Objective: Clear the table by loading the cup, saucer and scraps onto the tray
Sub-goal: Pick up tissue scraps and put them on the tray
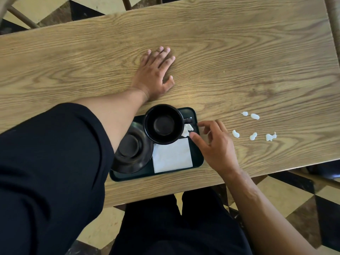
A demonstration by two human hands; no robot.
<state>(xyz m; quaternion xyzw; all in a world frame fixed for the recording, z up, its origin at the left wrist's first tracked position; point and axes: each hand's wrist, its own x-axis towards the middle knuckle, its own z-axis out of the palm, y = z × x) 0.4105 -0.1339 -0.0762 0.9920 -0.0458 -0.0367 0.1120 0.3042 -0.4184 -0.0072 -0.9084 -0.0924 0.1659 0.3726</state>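
Cup, saucer on tray; scraps right of it

1. Looks like a café or small diner, not a home kitchen.
2. Floor is black-and-cream checkerboard tile, typical eatery finish.
3. Table is a narrow wood-grain laminate top, bare, no cloth.
4. Wooden chair legs show past the far edge, so there is seating across.
5. Dark serving tray carries a black cup, saucer and paper napkin: a coffee service set.
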